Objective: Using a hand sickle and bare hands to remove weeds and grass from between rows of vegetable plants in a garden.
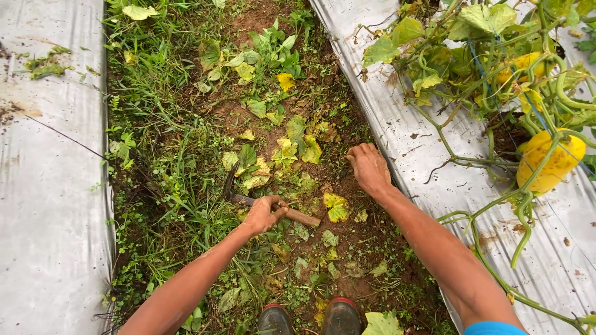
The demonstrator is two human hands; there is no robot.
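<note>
My left hand (pixel 264 214) is closed around the wooden handle of a small sickle (pixel 292 216); its dark curved blade (pixel 230 186) points up-left into the weeds. My right hand (pixel 368 167) rests on the soil further right, fingers curled down into the low weeds near the edge of the plastic sheet; whether it grips anything I cannot tell. Between the hands lie yellowing leaves (pixel 336 206) on bare brown earth.
Silver plastic mulch sheets (pixel 49 186) flank the weedy furrow on both sides. On the right sheet sprawl vines with large yellow fruits (pixel 549 162). Thick grass (pixel 155 161) fills the furrow's left side. My two boot toes (pixel 310 317) show at the bottom.
</note>
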